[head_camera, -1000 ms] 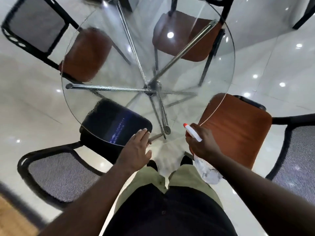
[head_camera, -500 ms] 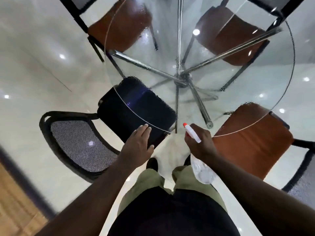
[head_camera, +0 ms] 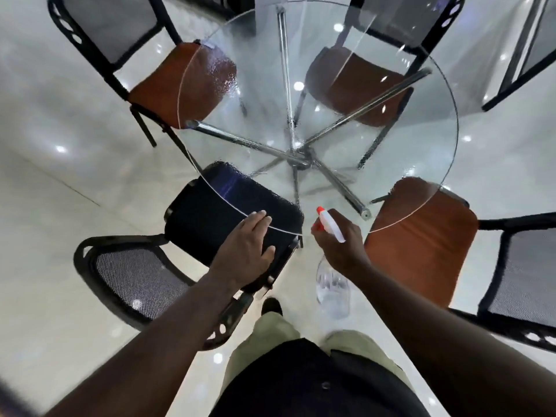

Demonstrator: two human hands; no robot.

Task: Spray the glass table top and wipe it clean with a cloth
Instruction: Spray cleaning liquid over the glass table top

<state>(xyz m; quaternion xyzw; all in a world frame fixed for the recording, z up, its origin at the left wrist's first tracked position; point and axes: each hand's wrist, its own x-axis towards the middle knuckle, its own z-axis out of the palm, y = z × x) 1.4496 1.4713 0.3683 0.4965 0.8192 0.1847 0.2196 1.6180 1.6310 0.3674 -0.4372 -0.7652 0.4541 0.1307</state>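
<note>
While I watch through the head camera, the round glass table top [head_camera: 400, 152] lies ahead and below me on crossed chrome legs [head_camera: 286, 85], with fine droplets [head_camera: 224, 72] spread over its far left part. The left hand [head_camera: 245, 251] is flat, its fingers straight and close together. Their tips sit at the near rim of the glass, above a black chair seat [head_camera: 207, 218], and I cannot tell whether they press on it. The right hand [head_camera: 343, 245] is curled round the neck of the spray bottle [head_camera: 332, 290]. The bottle's white head with the red tip is aimed toward the table, just short of the near rim, and its clear body hangs below that hand, over the pale floor [head_camera: 60, 206]. Brown chair seats [head_camera: 162, 85] are tucked around the table: far left, far right, and near right beside the right hand.
</note>
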